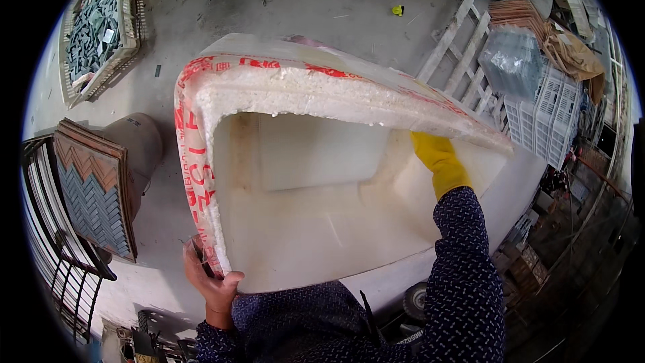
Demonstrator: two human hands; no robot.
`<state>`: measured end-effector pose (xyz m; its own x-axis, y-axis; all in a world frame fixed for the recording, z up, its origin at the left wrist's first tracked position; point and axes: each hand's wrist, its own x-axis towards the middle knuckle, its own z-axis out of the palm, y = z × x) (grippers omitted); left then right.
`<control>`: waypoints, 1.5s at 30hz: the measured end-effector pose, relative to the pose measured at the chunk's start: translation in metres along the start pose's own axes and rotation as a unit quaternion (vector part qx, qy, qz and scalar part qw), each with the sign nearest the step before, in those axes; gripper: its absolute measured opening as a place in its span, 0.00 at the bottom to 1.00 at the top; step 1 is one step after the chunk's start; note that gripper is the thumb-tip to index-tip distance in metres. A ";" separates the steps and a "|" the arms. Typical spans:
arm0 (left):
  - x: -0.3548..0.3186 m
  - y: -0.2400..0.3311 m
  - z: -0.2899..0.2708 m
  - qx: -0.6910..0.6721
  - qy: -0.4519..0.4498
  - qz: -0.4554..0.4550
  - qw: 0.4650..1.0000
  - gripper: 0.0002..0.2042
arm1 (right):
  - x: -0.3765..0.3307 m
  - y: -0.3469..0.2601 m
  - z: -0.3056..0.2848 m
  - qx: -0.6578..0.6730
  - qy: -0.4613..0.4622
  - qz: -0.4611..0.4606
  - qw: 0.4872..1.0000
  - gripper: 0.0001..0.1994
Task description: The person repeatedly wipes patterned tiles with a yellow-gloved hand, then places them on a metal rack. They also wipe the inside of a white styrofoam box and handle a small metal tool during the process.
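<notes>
A large white foam box (295,210), with red-printed tape round its thick, crumbly rim, is in front of me with its opening facing me. My bare left hand (213,282) grips the rim at the near left corner, thumb on the inner side and fingers round the outside. My right hand (440,165), in a yellow glove, reaches into the box's right part, up against the underside of the far rim. The rim hides its fingertips, so their grip does not show. Yellowish stains mark the box's inner walls.
At the far left is a white crate (124,7) of small grey pieces. Herringbone-patterned panels (94,191) lean near a metal rack (57,249) on the left. White slatted crates (544,117) and a clear plastic-wrapped stack (510,60) stand right. A small yellow item (398,10) lies on the floor.
</notes>
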<state>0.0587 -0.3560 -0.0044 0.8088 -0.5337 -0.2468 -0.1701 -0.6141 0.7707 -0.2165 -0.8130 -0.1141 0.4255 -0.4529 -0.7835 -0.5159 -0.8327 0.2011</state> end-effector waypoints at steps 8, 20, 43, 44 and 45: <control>0.020 0.000 -0.007 0.065 0.037 -0.120 0.990 0.33 | -0.007 -0.025 0.007 0.051 0.153 -0.007 0.987 0.13; 0.012 0.005 -0.009 -0.026 0.022 -0.185 0.982 0.31 | -0.064 -0.068 0.182 0.155 0.047 -0.006 0.987 0.14; 0.049 0.032 0.004 -0.082 -0.010 -0.170 0.982 0.18 | -0.046 -0.199 -0.048 0.765 -0.169 0.020 0.621 0.12; 0.051 0.040 0.006 -0.105 -0.013 -0.191 0.976 0.19 | -0.034 -0.204 -0.052 0.772 -0.077 -0.005 0.631 0.13; 0.052 0.045 0.005 -0.125 -0.014 -0.213 0.969 0.19 | -0.018 -0.205 -0.064 0.696 0.004 -0.084 0.713 0.11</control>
<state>0.0898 -0.4143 0.0149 0.7600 -0.2805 -0.5862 0.3197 -0.6239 0.7131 -0.0709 -0.6547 -0.1036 0.5700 -0.3896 -0.7234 -0.6931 0.2448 -0.6780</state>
